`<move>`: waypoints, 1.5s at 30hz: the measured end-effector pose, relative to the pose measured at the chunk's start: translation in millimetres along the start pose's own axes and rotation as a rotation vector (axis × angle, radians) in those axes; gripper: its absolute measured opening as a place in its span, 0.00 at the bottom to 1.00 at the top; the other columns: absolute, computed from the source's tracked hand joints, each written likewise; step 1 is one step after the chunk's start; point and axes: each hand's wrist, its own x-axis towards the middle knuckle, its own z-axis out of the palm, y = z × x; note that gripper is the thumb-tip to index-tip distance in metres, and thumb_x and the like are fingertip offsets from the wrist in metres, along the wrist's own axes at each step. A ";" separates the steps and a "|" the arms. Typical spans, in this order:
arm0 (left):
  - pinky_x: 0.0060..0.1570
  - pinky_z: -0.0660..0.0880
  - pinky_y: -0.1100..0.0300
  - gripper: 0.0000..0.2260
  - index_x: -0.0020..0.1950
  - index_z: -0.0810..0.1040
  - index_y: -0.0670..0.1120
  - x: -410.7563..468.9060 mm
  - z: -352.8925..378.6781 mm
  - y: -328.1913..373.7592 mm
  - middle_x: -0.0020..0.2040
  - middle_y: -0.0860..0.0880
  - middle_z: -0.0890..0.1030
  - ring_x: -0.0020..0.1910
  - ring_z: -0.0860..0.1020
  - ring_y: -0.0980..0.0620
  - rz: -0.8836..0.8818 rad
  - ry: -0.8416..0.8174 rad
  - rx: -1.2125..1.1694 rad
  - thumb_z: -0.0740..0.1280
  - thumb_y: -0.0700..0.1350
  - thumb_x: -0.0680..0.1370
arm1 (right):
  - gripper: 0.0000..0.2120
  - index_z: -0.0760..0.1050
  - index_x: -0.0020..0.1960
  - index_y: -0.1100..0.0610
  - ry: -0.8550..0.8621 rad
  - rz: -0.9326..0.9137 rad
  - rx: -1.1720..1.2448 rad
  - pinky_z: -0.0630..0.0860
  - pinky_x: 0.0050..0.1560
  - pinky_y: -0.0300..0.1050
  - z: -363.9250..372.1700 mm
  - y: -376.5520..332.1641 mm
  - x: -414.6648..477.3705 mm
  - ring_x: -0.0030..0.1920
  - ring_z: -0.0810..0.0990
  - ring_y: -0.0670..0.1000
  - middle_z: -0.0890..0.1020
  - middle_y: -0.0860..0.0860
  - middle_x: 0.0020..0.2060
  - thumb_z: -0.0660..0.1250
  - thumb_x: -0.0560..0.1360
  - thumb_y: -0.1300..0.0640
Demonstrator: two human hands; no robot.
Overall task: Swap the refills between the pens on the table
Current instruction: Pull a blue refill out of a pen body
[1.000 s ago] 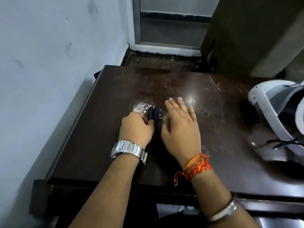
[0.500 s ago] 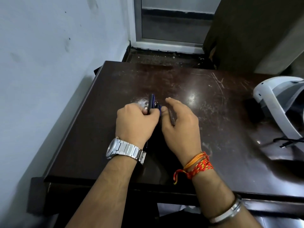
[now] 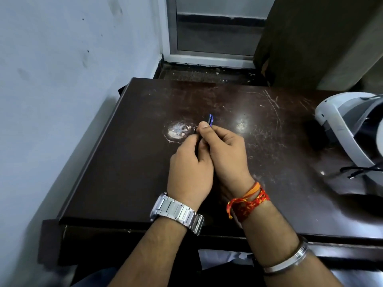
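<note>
Both hands meet over the dark table (image 3: 128,162). I see my right hand (image 3: 226,154) pinching a dark blue pen (image 3: 211,120) under the thumb, its upper end sticking out just past the thumbnail. My left hand (image 3: 189,168) curls tight on the pen's lower part, mostly hidden between the two palms.

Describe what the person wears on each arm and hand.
Left hand: a silver metal link watch on the wrist. Right hand: red and orange threads tied round the wrist, and a plain silver bangle farther up the forearm. No sleeves show; both forearms are bare.
</note>
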 end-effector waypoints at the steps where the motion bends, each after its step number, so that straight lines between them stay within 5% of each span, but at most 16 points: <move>1: 0.44 0.77 0.53 0.09 0.54 0.81 0.47 -0.8 0.7 2.5 0.45 0.46 0.84 0.46 0.81 0.42 -0.039 -0.013 -0.038 0.61 0.46 0.81 | 0.19 0.76 0.38 0.65 0.013 -0.002 -0.007 0.69 0.37 0.51 -0.8 -1.1 1.0 0.34 0.70 0.51 0.74 0.53 0.30 0.69 0.75 0.48; 5: 0.50 0.78 0.52 0.10 0.56 0.80 0.55 2.1 -1.6 6.5 0.47 0.54 0.85 0.49 0.82 0.51 -0.124 -0.045 -0.051 0.61 0.51 0.79 | 0.16 0.79 0.37 0.61 0.049 0.026 0.038 0.72 0.39 0.49 -0.7 -2.9 4.3 0.35 0.73 0.51 0.76 0.52 0.30 0.69 0.76 0.49; 8: 0.39 0.78 0.55 0.10 0.45 0.81 0.54 6.4 -7.6 3.2 0.36 0.56 0.83 0.39 0.81 0.53 -0.229 -0.068 -0.015 0.64 0.57 0.72 | 0.13 0.83 0.38 0.56 0.127 0.086 0.147 0.75 0.34 0.40 2.2 -6.1 9.3 0.31 0.75 0.45 0.79 0.47 0.28 0.68 0.78 0.52; 12: 0.25 0.65 0.61 0.09 0.28 0.76 0.53 13.7 -15.7 -7.1 0.19 0.57 0.69 0.20 0.69 0.54 -0.353 0.097 -0.146 0.69 0.55 0.66 | 0.11 0.81 0.41 0.57 0.166 0.139 0.230 0.68 0.28 0.35 -11.6 -12.4 21.0 0.29 0.70 0.44 0.78 0.47 0.33 0.66 0.80 0.55; 17: 0.26 0.65 0.62 0.07 0.35 0.82 0.52 26.0 -17.7 -17.3 0.19 0.58 0.70 0.19 0.67 0.58 -0.292 0.076 -0.145 0.73 0.54 0.67 | 0.11 0.82 0.41 0.59 -0.100 0.276 0.115 0.68 0.25 0.34 -9.6 -7.7 10.8 0.25 0.72 0.42 0.78 0.48 0.27 0.66 0.80 0.57; 21: 0.21 0.61 0.66 0.05 0.36 0.84 0.51 26.9 -16.6 -24.5 0.17 0.57 0.67 0.16 0.63 0.59 -0.296 -0.030 -0.172 0.71 0.51 0.70 | 0.12 0.83 0.40 0.59 -0.131 0.344 0.152 0.71 0.23 0.33 -0.4 -7.8 5.1 0.24 0.78 0.43 0.84 0.53 0.31 0.67 0.80 0.58; 26: 0.23 0.60 0.65 0.11 0.36 0.81 0.45 29.4 -14.1 -27.9 0.18 0.57 0.64 0.17 0.62 0.56 -0.336 -0.111 -0.205 0.69 0.53 0.68 | 0.11 0.83 0.43 0.62 -0.115 0.383 0.215 0.73 0.24 0.34 1.5 -10.0 2.8 0.24 0.80 0.45 0.84 0.54 0.30 0.67 0.80 0.58; 31: 0.24 0.67 0.57 0.15 0.33 0.78 0.39 39.2 -16.2 -29.9 0.21 0.50 0.68 0.21 0.67 0.48 -0.341 -0.050 0.026 0.68 0.51 0.67 | 0.14 0.81 0.39 0.58 -0.069 0.297 0.075 0.67 0.21 0.30 1.6 -11.7 3.2 0.19 0.72 0.39 0.76 0.44 0.20 0.65 0.81 0.55; 35: 0.13 0.58 0.68 0.16 0.25 0.68 0.43 47.3 -21.5 -33.4 0.21 0.51 0.68 0.21 0.68 0.50 -0.310 0.021 0.255 0.68 0.46 0.69 | 0.15 0.81 0.35 0.54 0.098 0.184 -0.032 0.67 0.25 0.30 -5.0 -9.1 7.3 0.22 0.72 0.38 0.75 0.41 0.20 0.67 0.79 0.54; 39: 0.13 0.60 0.67 0.16 0.27 0.69 0.43 51.5 -15.2 -30.8 0.24 0.49 0.70 0.23 0.69 0.51 -0.299 -0.003 0.336 0.69 0.47 0.71 | 0.15 0.82 0.33 0.53 0.114 0.154 -0.052 0.66 0.26 0.31 -6.2 -3.6 7.6 0.23 0.71 0.39 0.73 0.40 0.20 0.68 0.78 0.53; 45: 0.25 0.62 0.60 0.15 0.32 0.74 0.43 43.6 -12.7 -20.7 0.28 0.48 0.74 0.30 0.73 0.49 -0.235 0.045 0.347 0.66 0.49 0.75 | 0.11 0.82 0.37 0.52 0.130 0.137 -0.112 0.69 0.35 0.41 -9.6 1.0 12.1 0.30 0.72 0.43 0.78 0.42 0.26 0.70 0.77 0.50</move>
